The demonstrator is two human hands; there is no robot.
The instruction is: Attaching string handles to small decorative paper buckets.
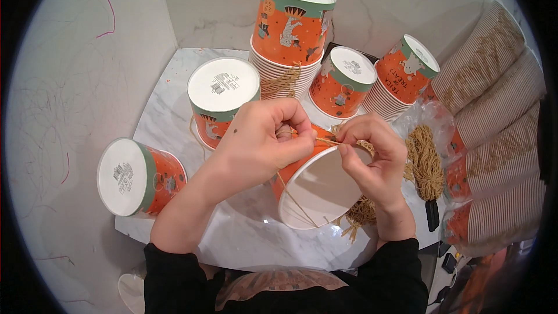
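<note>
An orange paper bucket [319, 186] lies tilted on the table in front of me, its white open mouth facing me. A tan cord [297, 202] hangs across its rim, and more of it runs up to my fingers. My left hand [270, 134] pinches the cord above the bucket's upper side. Close beside it, my right hand [375, 154] pinches the same cord between thumb and forefinger. The fingertips nearly meet over the rim. Part of the bucket's printed side is hidden behind my left hand.
Upside-down buckets stand around: one [224, 84] behind my left hand, a tall stack [293, 23] at the back, another [142, 177] at left. A tan cord bundle [427, 166] lies right, near long bagged bucket stacks [500, 157]. Walls border the marble-patterned table [244, 244].
</note>
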